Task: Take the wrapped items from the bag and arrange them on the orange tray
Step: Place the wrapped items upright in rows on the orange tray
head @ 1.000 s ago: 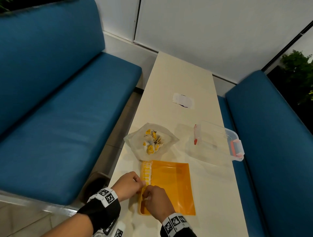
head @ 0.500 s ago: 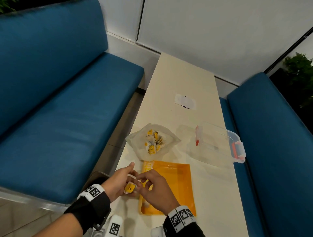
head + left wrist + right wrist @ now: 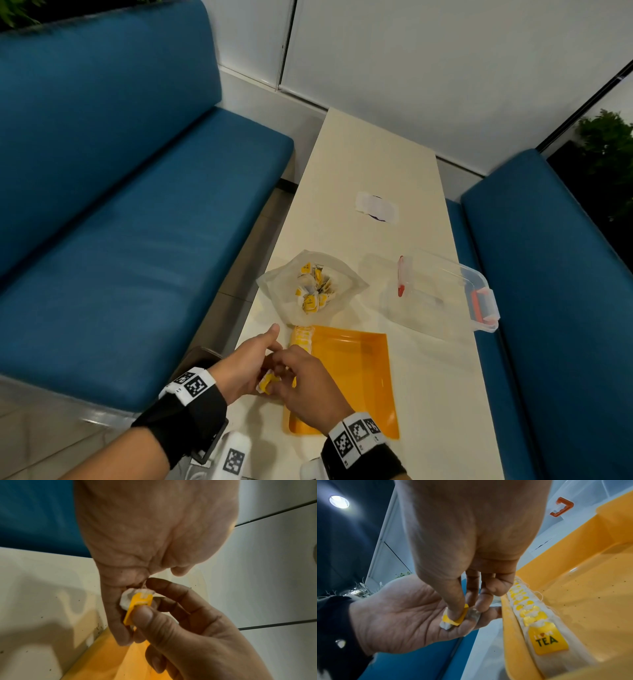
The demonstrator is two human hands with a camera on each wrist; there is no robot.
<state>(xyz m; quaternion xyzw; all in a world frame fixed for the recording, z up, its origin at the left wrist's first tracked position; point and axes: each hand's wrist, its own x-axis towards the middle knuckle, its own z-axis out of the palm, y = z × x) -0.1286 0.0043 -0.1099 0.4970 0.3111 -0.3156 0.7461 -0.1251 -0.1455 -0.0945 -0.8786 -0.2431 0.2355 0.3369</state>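
Observation:
A small tea bag with a yellow tag lies in my cupped left hand, just left of the orange tray. My right hand pinches that tea bag between thumb and fingers; its tag shows under the thumb. A row of tea bags stands along the tray's left wall. The clear bag, with several more tea bags, lies open just beyond the tray.
A clear plastic box with red clips sits right of the bag. A white paper lies farther up the narrow table. Blue benches flank both sides. The tray's right part is bare.
Both hands have lifted from the row in the tray to its left edge. The left palm turned up with a tea bag, and the right fingers closed on it.

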